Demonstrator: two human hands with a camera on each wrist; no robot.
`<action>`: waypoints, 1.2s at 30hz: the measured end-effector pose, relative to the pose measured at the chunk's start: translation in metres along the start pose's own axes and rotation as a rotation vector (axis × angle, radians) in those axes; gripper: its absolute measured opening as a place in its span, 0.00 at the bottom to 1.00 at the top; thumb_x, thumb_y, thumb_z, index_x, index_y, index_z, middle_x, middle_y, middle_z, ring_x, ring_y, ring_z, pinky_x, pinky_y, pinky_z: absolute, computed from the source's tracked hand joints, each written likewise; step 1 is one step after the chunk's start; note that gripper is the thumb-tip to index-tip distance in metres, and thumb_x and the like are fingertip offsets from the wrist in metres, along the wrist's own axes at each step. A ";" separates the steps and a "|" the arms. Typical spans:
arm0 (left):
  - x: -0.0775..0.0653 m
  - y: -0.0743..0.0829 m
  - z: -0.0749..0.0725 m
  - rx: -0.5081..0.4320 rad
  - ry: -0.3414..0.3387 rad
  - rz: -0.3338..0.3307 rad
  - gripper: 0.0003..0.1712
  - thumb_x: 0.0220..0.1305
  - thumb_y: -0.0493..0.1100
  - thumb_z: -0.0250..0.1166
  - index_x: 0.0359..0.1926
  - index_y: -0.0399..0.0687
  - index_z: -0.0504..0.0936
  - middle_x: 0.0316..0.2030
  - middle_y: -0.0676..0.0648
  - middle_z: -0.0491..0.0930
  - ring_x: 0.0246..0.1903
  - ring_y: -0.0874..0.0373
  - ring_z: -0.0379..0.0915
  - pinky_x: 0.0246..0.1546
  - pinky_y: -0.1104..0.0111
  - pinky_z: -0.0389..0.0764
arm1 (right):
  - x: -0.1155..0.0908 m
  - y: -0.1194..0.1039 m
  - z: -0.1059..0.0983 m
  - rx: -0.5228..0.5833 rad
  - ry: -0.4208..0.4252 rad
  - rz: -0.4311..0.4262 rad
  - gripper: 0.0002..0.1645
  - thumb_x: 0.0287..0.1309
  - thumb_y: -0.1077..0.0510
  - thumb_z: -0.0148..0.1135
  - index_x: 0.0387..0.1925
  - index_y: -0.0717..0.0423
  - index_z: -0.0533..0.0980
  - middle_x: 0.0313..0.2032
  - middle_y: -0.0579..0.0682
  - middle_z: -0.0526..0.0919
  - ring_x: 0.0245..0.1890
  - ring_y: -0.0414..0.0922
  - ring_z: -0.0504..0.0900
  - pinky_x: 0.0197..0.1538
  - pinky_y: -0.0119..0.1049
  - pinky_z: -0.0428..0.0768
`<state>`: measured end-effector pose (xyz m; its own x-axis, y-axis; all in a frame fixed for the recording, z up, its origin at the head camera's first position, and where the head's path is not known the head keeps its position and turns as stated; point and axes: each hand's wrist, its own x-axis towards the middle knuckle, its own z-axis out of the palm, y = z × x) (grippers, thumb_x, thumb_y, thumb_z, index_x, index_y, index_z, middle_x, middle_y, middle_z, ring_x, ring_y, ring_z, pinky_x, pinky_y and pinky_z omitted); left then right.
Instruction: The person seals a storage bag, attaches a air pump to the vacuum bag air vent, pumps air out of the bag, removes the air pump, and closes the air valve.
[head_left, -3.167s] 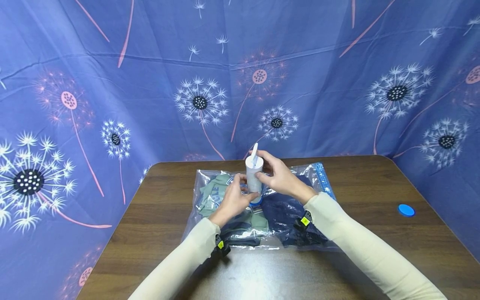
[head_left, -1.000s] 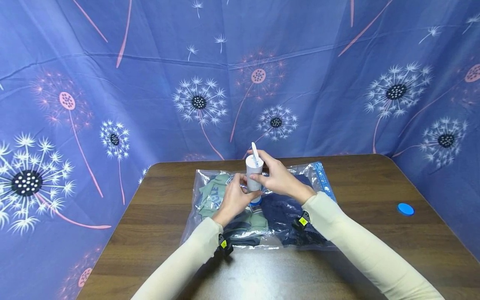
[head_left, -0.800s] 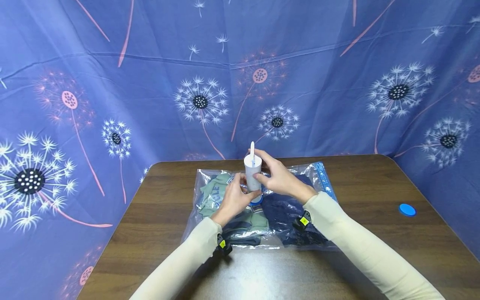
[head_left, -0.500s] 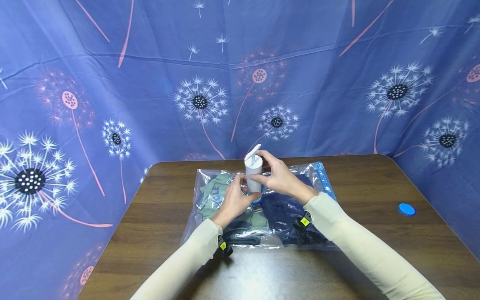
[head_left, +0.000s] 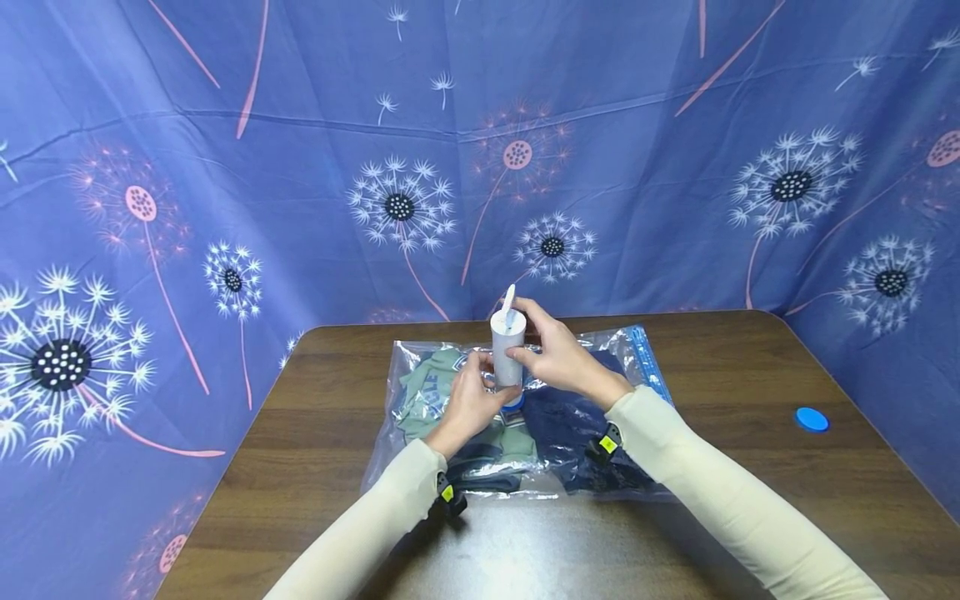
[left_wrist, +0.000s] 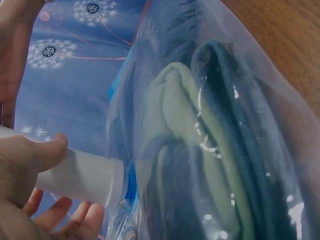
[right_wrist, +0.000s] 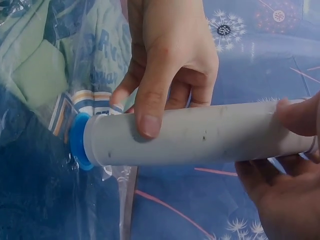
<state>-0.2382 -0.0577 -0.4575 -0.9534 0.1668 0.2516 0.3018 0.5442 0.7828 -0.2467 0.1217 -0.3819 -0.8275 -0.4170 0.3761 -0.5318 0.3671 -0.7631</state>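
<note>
A white hand pump [head_left: 507, 362] stands upright on the blue valve [head_left: 513, 404] of a clear storage bag [head_left: 543, 483]. My left hand [head_left: 471, 398] grips the pump's lower barrel, its thumb laid across the front. Higher up, my right hand [head_left: 561, 357] holds the barrel near the top, thumb in front and index finger behind, close to the raised white handle [head_left: 510, 297]. In the right wrist view the barrel [right_wrist: 210, 132] meets the valve [right_wrist: 78, 140] end-on. Green clothing [head_left: 427, 396] and navy clothing [head_left: 570, 433] lie inside the bag.
A round blue cap [head_left: 812, 419] lies on the wooden table [head_left: 750, 375] to the right. The bag's blue zip edge [head_left: 648, 358] runs along its right side. Behind the table hangs a blue dandelion-print cloth [head_left: 637, 100].
The white handle on top has swung between tilted and nearly upright positions over the frames. Both hands keep their places on the pump, and the bag and cap stay where they were.
</note>
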 end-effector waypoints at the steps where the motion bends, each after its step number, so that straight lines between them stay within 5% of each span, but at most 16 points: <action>1: 0.000 -0.001 0.000 -0.002 -0.005 -0.001 0.34 0.54 0.43 0.81 0.56 0.42 0.71 0.50 0.40 0.83 0.42 0.45 0.84 0.42 0.60 0.84 | -0.001 0.000 0.000 0.010 -0.006 -0.005 0.41 0.65 0.69 0.63 0.76 0.55 0.59 0.65 0.59 0.75 0.61 0.57 0.80 0.63 0.54 0.80; 9: 0.001 0.001 -0.001 0.031 -0.029 0.001 0.37 0.54 0.44 0.80 0.61 0.43 0.72 0.48 0.42 0.82 0.42 0.50 0.83 0.42 0.61 0.83 | 0.002 0.000 0.003 -0.021 0.008 0.084 0.50 0.60 0.53 0.75 0.76 0.53 0.58 0.59 0.55 0.77 0.49 0.52 0.85 0.54 0.50 0.84; 18: 0.005 0.000 -0.002 0.032 0.003 -0.011 0.29 0.56 0.53 0.79 0.52 0.45 0.78 0.46 0.45 0.82 0.46 0.44 0.81 0.43 0.59 0.82 | 0.000 -0.004 0.000 0.009 0.040 0.032 0.45 0.65 0.64 0.68 0.77 0.48 0.58 0.61 0.57 0.77 0.57 0.57 0.82 0.59 0.54 0.82; 30: 0.005 0.000 -0.002 0.037 -0.004 -0.035 0.30 0.54 0.54 0.80 0.49 0.46 0.75 0.45 0.46 0.83 0.36 0.58 0.82 0.32 0.68 0.82 | -0.003 -0.002 0.001 0.033 -0.008 0.030 0.39 0.70 0.66 0.60 0.77 0.57 0.57 0.65 0.62 0.74 0.65 0.62 0.77 0.66 0.58 0.77; 36: 0.005 -0.004 -0.001 0.043 -0.005 -0.021 0.30 0.54 0.54 0.80 0.48 0.47 0.74 0.45 0.46 0.83 0.34 0.59 0.81 0.32 0.68 0.81 | -0.001 0.001 0.002 0.024 -0.027 0.033 0.40 0.70 0.65 0.61 0.77 0.52 0.57 0.65 0.60 0.75 0.65 0.61 0.77 0.67 0.58 0.77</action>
<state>-0.2439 -0.0601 -0.4583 -0.9596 0.1584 0.2324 0.2809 0.5825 0.7627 -0.2457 0.1209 -0.3846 -0.8392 -0.4274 0.3361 -0.4993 0.3610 -0.7876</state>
